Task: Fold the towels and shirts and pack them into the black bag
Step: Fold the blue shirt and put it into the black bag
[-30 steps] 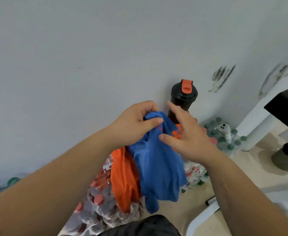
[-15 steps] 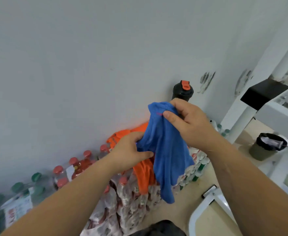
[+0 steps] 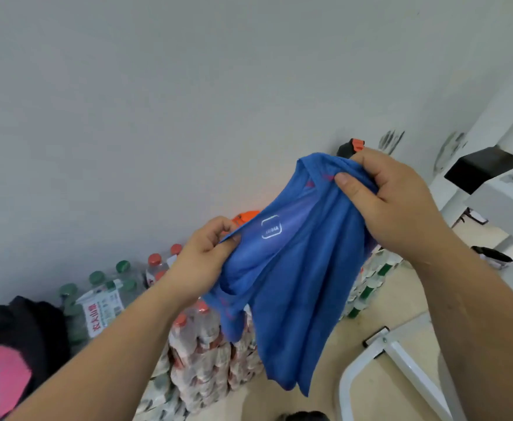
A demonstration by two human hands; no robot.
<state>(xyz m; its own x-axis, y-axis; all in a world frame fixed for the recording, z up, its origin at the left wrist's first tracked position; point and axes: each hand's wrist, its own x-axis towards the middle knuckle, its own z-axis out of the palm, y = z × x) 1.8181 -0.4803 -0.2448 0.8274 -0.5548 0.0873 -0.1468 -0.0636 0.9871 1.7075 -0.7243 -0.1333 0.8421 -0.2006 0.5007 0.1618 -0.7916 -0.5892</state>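
Observation:
A blue shirt [image 3: 297, 268] with a white printed label hangs in the air between my hands. My left hand [image 3: 200, 262] grips its lower left edge. My right hand [image 3: 392, 202] pinches its upper edge, higher and to the right. An orange garment [image 3: 244, 214] shows only as a sliver behind the shirt, on the bottle packs. The black bag [image 3: 27, 326] sits at the far left with something pink [image 3: 3, 375] inside it.
Shrink-wrapped packs of water bottles [image 3: 212, 354] with red and green caps stand along the white wall. A black bottle with an orange lid [image 3: 351, 147] peeks out behind my right hand. White frame legs [image 3: 401, 354] and a white table [image 3: 504, 189] are at the right.
Both hands have pulled apart and spread the blue shirt open, lifting it off the orange garment. The view has swung left, bringing the black bag in.

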